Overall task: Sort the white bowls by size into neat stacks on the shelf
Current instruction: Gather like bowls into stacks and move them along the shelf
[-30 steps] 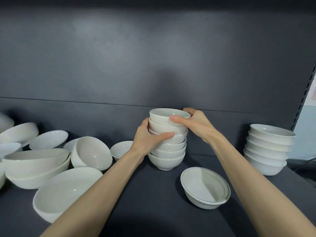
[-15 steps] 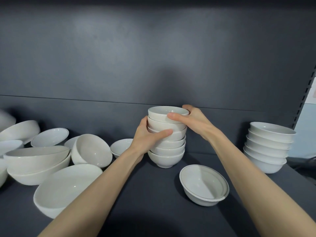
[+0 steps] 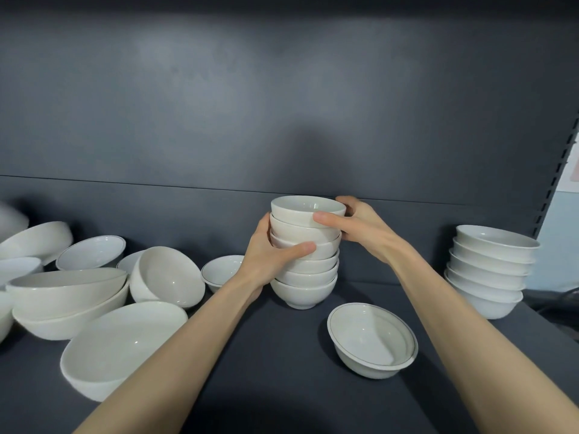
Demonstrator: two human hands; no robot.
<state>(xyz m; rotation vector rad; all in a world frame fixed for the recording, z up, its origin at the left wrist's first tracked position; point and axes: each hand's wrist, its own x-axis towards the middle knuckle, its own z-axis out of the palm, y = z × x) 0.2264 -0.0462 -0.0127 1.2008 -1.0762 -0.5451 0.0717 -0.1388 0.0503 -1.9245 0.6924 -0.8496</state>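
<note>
A stack of several small white bowls (image 3: pixel 305 288) stands on the dark shelf (image 3: pixel 269 355) near the back wall. My left hand (image 3: pixel 268 260) grips the stack's left side, thumb across the middle bowls. My right hand (image 3: pixel 360 228) holds the top bowls from the right, thumb on the front of the uppermost one. A single rimmed bowl (image 3: pixel 371 339) sits in front of the stack to the right. A second stack of wider bowls (image 3: pixel 492 272) stands at the far right.
Loose bowls of mixed sizes crowd the left: a large one (image 3: pixel 122 343) at the front, two nested large ones (image 3: pixel 65 300), a tilted one (image 3: pixel 166 277), a small one (image 3: pixel 221 270) behind my left wrist. The shelf's upright post (image 3: pixel 560 170) bounds the right.
The stack and both hands sit slightly higher and farther back in the view than before; the grip on the stack is unchanged.
</note>
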